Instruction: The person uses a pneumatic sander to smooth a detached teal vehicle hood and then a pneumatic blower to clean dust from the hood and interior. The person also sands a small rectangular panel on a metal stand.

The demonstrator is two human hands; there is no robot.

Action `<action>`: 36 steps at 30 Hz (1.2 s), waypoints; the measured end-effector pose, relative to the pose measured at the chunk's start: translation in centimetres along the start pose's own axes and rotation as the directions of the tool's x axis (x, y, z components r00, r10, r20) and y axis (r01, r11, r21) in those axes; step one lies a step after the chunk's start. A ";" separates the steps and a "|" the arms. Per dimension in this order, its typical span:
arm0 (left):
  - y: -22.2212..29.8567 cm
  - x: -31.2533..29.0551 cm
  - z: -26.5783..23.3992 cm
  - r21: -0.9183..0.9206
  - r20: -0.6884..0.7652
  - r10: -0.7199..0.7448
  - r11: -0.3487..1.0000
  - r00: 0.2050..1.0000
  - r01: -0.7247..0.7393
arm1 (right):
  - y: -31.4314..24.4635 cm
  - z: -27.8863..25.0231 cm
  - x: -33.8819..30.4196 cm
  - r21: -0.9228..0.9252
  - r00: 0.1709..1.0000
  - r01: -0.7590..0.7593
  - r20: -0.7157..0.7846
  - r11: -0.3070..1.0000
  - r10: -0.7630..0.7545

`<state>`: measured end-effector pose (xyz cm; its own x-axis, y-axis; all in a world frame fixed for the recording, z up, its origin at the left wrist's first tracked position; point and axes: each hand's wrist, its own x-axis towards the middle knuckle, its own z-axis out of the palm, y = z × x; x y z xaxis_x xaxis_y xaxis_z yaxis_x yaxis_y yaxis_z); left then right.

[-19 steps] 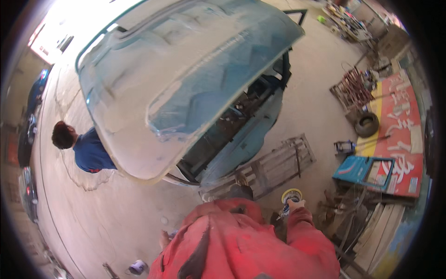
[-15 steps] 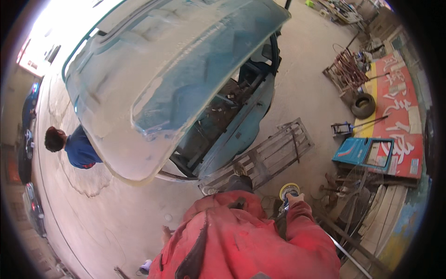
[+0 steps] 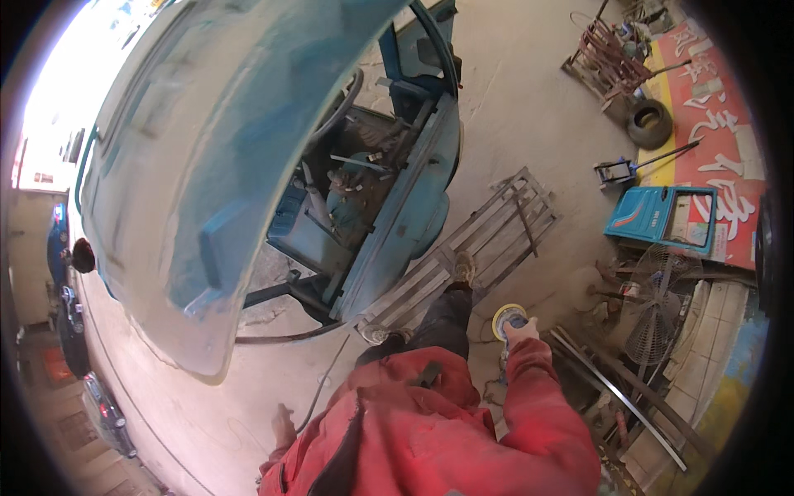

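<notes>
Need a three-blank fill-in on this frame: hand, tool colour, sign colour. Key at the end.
1. The person's ____ hand holds a disc sander.
2. The sander's round disc has a ____ rim.
3. The sign by the detached blue vehicle door is mostly ____.

Missing words: right; yellow; red.

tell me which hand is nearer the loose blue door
Right. The right hand, holding a round power tool, is below and left of the loose blue door in the picture; the left hand is lower and much farther left.
</notes>
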<state>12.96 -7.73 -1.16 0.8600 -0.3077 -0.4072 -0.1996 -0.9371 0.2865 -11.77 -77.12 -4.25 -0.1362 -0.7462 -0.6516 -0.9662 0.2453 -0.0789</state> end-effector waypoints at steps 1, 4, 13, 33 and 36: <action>1.9 -1.6 -1.0 -0.039 0.018 -0.149 0.988 0.989 0.150 | -0.8 -0.1 2.2 -0.033 0.999 -0.015 0.030 0.999 0.016; 7.3 -4.3 -3.2 0.469 0.116 -0.104 0.882 0.988 0.038 | -3.4 0.2 9.7 -0.148 0.991 -0.059 0.107 0.987 0.076; 28.1 9.1 7.0 0.351 0.428 -0.495 0.862 0.756 0.366 | -9.6 8.4 36.3 -0.349 0.975 0.197 0.170 0.916 -0.145; 38.4 18.8 12.3 0.491 0.501 -0.678 0.734 0.538 0.468 | -12.5 25.3 65.3 -0.622 0.839 0.411 -0.028 0.666 -0.543; 38.1 18.3 11.1 0.452 0.507 -0.653 0.757 0.562 0.472 | -12.4 23.3 61.7 -0.529 0.856 0.443 0.008 0.724 -0.518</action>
<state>15.87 -50.84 -7.33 0.3752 0.3558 -0.8560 0.0422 -0.9290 -0.3676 -3.04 -111.75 -61.04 0.3854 -0.7605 -0.5226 -0.8755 -0.4803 0.0531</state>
